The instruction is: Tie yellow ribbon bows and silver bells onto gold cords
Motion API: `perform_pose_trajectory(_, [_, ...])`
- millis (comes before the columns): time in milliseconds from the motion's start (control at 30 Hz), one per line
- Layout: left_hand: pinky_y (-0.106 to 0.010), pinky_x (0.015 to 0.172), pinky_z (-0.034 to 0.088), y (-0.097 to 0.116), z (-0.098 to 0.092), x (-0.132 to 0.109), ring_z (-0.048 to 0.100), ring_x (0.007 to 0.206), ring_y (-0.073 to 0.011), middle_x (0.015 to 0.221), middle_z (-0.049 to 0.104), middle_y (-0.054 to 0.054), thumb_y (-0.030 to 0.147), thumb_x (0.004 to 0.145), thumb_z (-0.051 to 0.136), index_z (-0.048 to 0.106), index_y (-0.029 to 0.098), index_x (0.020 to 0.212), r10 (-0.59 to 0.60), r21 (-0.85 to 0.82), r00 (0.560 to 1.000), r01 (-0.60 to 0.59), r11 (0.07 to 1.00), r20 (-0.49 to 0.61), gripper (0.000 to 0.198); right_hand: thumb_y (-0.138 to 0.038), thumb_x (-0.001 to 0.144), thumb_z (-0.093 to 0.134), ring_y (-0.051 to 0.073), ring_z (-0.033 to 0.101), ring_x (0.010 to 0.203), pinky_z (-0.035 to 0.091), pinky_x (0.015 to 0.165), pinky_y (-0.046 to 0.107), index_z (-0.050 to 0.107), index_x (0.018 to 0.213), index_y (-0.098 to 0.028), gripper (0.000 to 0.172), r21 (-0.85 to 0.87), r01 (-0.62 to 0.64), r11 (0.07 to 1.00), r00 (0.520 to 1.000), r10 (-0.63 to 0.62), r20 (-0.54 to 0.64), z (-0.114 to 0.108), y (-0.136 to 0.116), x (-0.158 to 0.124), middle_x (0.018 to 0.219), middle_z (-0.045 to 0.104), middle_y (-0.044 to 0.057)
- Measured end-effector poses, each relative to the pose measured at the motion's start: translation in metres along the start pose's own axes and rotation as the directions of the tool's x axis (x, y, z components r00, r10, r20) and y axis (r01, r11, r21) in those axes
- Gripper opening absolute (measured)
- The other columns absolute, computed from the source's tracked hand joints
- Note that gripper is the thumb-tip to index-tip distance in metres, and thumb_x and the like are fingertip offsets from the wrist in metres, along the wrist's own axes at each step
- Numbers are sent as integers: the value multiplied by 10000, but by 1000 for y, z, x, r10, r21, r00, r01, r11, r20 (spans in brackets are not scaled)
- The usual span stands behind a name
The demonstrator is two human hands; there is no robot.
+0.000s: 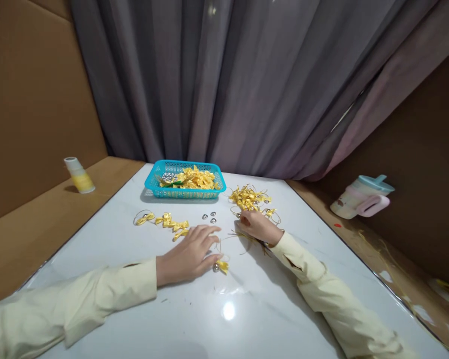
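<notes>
My left hand (192, 253) lies low over the white table with its fingers apart. By its thumb rests a yellow ribbon bow with a silver bell-like piece (220, 267) and a thin cord loop. More yellow ribbon bows (171, 222) lie in a loose row beyond that hand. My right hand (260, 227) is curled closed at the near edge of a pile of yellow bows on cords (247, 197); what its fingertips pinch is hidden. Loose thin cords (249, 240) lie just below it. Between the hands sit a few small silver pieces (213, 220).
A blue plastic basket (185, 195) of yellow bows and silver pieces stands at the back. To the left is a bottle with a yellow band (81, 178); to the right, a lidded cup with a pink handle (359, 197). A grey curtain (209, 89) hangs behind the table (134, 319).
</notes>
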State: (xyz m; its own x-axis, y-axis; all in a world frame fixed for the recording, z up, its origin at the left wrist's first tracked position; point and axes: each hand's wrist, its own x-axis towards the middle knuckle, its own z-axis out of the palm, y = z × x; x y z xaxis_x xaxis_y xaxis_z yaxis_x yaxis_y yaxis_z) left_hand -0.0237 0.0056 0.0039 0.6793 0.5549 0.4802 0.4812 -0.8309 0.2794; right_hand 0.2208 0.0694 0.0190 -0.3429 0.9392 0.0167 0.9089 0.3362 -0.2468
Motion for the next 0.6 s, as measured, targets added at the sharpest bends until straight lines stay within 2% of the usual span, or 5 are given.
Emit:
perform_pose_trajectory(100, [-292,821,371,-31,-21,10,544,922,-153,1098,645,2,214,861,514,569,291,1027,413,266,911,-403,876,18,191,-115,757,500,114,437,562,297,574,230,574,633,-132,146,97,13,995,999,-9,-46,2,-1,2,615,574,41])
perform_pose_trajectory(233, [-275,790,335,-58,-35,35,544,828,-125,1009,679,54,177,831,579,536,378,1136,554,529,822,-414,741,-133,368,-190,782,517,117,451,572,318,599,244,576,554,-130,244,286,40,957,995,-12,-97,-11,-4,2,585,557,27])
perform_pose_trajectory(367, [-260,761,323,-57,-27,66,536,834,-115,947,671,36,195,871,531,547,335,1159,711,646,702,-532,548,-25,320,-378,807,524,123,467,625,345,604,250,622,609,-129,333,509,72,858,985,19,-172,-32,-12,-3,644,558,24])
perform_pose_trajectory(467, [-281,822,321,-52,-18,89,545,891,-126,969,650,8,144,902,449,452,336,1272,632,643,771,-522,561,74,416,-473,789,530,94,413,563,332,551,251,646,657,-120,395,662,66,746,974,94,-204,-43,-20,-8,702,573,32])
perform_pose_trajectory(600, [-303,791,367,-45,-8,104,573,819,-143,851,656,-37,119,923,380,528,222,1206,597,463,793,-579,672,125,335,-502,770,548,75,387,525,329,514,248,672,761,-101,420,827,50,560,977,142,-156,-51,-29,-12,739,607,57])
